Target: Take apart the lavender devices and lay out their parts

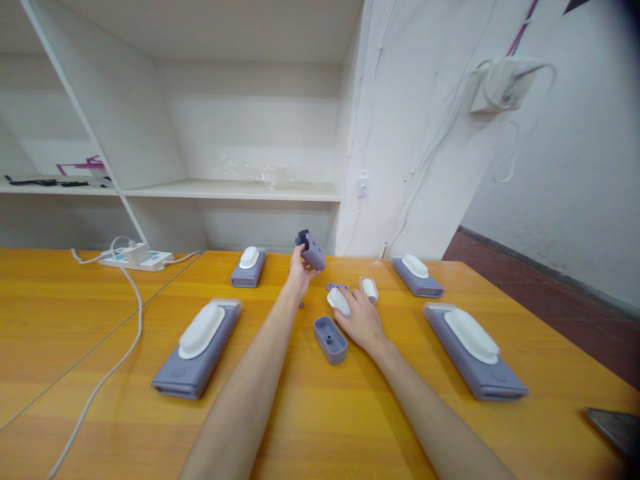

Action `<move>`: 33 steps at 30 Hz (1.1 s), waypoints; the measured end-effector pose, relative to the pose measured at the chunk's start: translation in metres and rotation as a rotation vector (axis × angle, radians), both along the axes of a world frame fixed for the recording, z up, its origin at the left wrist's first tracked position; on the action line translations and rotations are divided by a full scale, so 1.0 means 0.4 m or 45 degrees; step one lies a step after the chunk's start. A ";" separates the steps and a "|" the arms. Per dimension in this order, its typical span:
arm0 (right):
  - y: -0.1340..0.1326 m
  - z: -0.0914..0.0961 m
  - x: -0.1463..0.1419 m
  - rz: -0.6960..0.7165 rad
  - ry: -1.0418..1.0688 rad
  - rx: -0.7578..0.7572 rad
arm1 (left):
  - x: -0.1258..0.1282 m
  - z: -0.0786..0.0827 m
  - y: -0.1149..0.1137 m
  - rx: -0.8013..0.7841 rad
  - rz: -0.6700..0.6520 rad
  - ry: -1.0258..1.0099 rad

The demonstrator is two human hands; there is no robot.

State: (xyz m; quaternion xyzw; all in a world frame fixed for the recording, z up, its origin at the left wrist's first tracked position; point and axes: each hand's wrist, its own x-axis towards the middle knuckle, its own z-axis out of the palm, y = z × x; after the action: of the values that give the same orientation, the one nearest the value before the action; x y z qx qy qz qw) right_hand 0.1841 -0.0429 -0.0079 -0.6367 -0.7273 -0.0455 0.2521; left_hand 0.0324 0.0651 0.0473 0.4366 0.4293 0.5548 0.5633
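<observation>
My left hand [299, 275] is raised above the far part of the table, closed around a hollow purple-grey casing [313, 253] with a dark opening. Low over the tabletop, my right hand [364, 319] grips a smooth white oval piece [339, 302] between thumb and fingers. An oval purple-grey cup [331, 341] with a small post inside stands just nearer to me. Beyond the right fingers are a small purple-grey part [337, 287], partly covered, and a white rounded piece in a clear-edged shell [369, 289].
Purple-grey boxes topped with white oval pieces stand at near left [200, 350], far left [248, 267], far right [417, 276] and near right [475, 352]. A power strip [136, 257] trails a cable across the left. A dark flat device [617, 427] lies at the right edge.
</observation>
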 end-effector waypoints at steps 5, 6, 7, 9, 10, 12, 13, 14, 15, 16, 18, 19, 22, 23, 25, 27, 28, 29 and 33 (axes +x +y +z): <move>0.001 -0.007 0.000 0.011 0.000 0.045 | 0.008 -0.017 -0.009 -0.114 -0.093 -0.192; 0.001 -0.008 0.000 0.014 0.001 0.054 | 0.013 -0.024 -0.010 -0.117 -0.069 -0.211; 0.001 -0.009 0.000 0.016 0.001 0.061 | 0.019 -0.032 -0.010 -0.113 -0.036 -0.227; 0.002 -0.009 0.001 0.021 0.004 0.070 | 0.028 -0.048 -0.009 -0.098 0.026 -0.249; 0.002 -0.010 0.001 0.021 0.005 0.073 | 0.031 -0.055 -0.008 -0.092 0.046 -0.258; 0.003 -0.010 0.002 0.016 0.007 0.073 | 0.033 -0.064 -0.006 -0.092 0.057 -0.270; 0.003 -0.010 0.002 0.012 0.008 0.072 | 0.032 -0.066 -0.006 -0.096 0.053 -0.272; 0.003 -0.010 0.002 0.010 0.009 0.070 | 0.030 -0.067 -0.007 -0.101 0.047 -0.270; 0.003 -0.010 0.001 0.010 0.008 0.070 | 0.028 -0.068 -0.008 -0.105 0.039 -0.264; 0.003 -0.010 0.001 0.012 0.007 0.071 | 0.024 -0.067 -0.011 -0.108 0.030 -0.252; 0.003 -0.011 0.000 0.015 0.001 0.076 | 0.017 -0.065 -0.017 -0.103 0.007 -0.217; 0.004 -0.011 -0.001 0.015 -0.002 0.080 | 0.013 -0.064 -0.021 -0.093 -0.006 -0.193; 0.004 -0.013 -0.001 0.016 -0.012 0.088 | 0.007 -0.063 -0.031 -0.035 -0.024 -0.092; 0.005 -0.014 0.000 0.018 -0.015 0.092 | 0.007 -0.064 -0.033 -0.009 -0.011 -0.046; 0.005 -0.015 0.001 0.020 -0.017 0.098 | 0.008 -0.069 -0.034 0.049 0.061 0.063; 0.005 -0.016 0.002 0.017 -0.018 0.101 | 0.010 -0.075 -0.033 0.118 0.182 0.185; 0.005 -0.017 0.003 0.016 -0.018 0.100 | 0.011 -0.077 -0.033 0.156 0.247 0.245; 0.004 -0.016 0.003 0.015 -0.019 0.099 | 0.012 -0.080 -0.033 0.194 0.302 0.298; 0.003 -0.013 0.002 0.016 -0.023 0.091 | 0.013 -0.089 -0.040 0.400 0.461 0.519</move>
State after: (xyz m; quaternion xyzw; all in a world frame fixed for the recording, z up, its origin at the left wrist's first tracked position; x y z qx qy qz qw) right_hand 0.1851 -0.0419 -0.0133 -0.6221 -0.7315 -0.0756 0.2685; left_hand 0.0377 0.0492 0.0116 0.5370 0.5134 0.6066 0.2832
